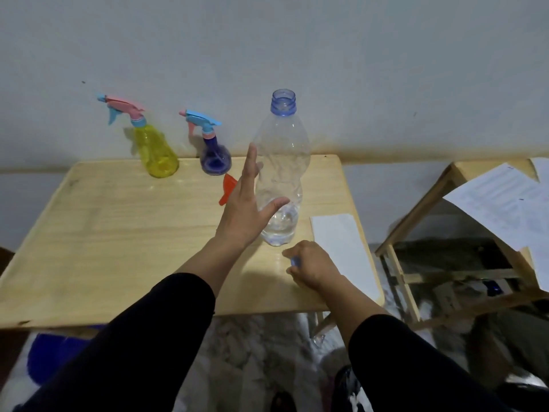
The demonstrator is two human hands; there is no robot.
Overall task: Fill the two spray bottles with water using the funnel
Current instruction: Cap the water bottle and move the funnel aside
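While left hand [242,203] spreads open beside uncapped water bottle [280,173], hiding funnel [228,188], right hand [312,267] pinches blue cap [295,261]

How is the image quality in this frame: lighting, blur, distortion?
Head view: dim, flat indoor light, soft shadows behind the yellow spray bottle and purple spray bottle; wide-angle distortion tilts both bottles and bows the table edges; slight softness on the left hand; no harsh glare on the clear water bottle.

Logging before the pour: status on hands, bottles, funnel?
Left hand open beside uncapped water bottle. Right hand pinches blue cap. Both spray bottles still capped; funnel lying unused.
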